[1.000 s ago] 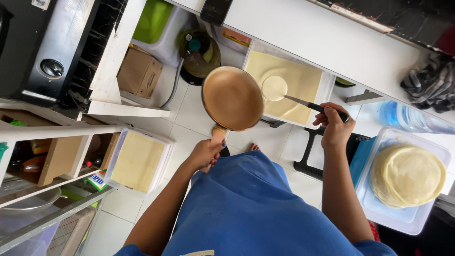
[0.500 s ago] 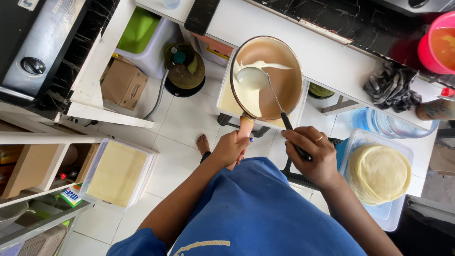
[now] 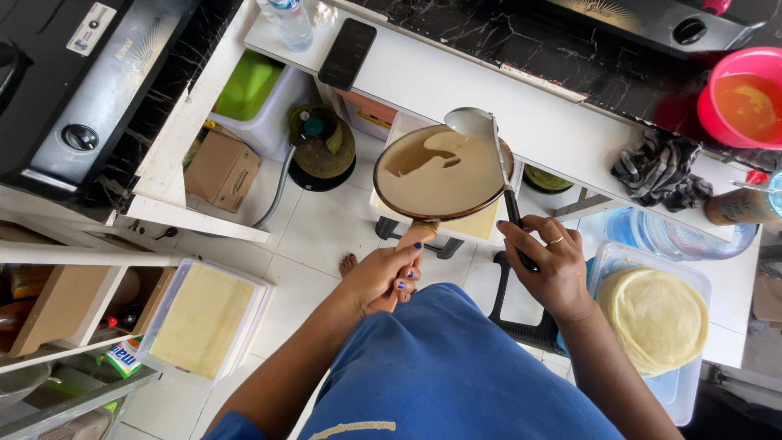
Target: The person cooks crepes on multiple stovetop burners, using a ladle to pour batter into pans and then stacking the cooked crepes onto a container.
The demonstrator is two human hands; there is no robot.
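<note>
My left hand (image 3: 384, 277) grips the wooden handle of a round frying pan (image 3: 440, 173), held in the air in front of me. Pale batter spreads over most of the pan's brown inside, leaving a bare patch at the upper left. My right hand (image 3: 550, 265) holds the dark handle of a metal ladle (image 3: 472, 122), whose bowl rests at the pan's far rim. Under the pan stands a white tub of batter (image 3: 481, 226), mostly hidden. To my right a clear container (image 3: 688, 391) holds a stack of thin pale crepes (image 3: 656, 318).
A white counter edge (image 3: 456, 77) carries a dark phone (image 3: 347, 53) and a water bottle (image 3: 289, 20). A pink bowl (image 3: 741, 98) and a grey cloth (image 3: 660, 171) lie on the black countertop. A lidded tub (image 3: 204, 322), a gas cylinder (image 3: 322, 147) and a cardboard box (image 3: 221, 169) are on the tiled floor.
The pan has been tilted and the batter has spread across it. The ladle has moved from over the pan's middle to its far rim, emptied.
</note>
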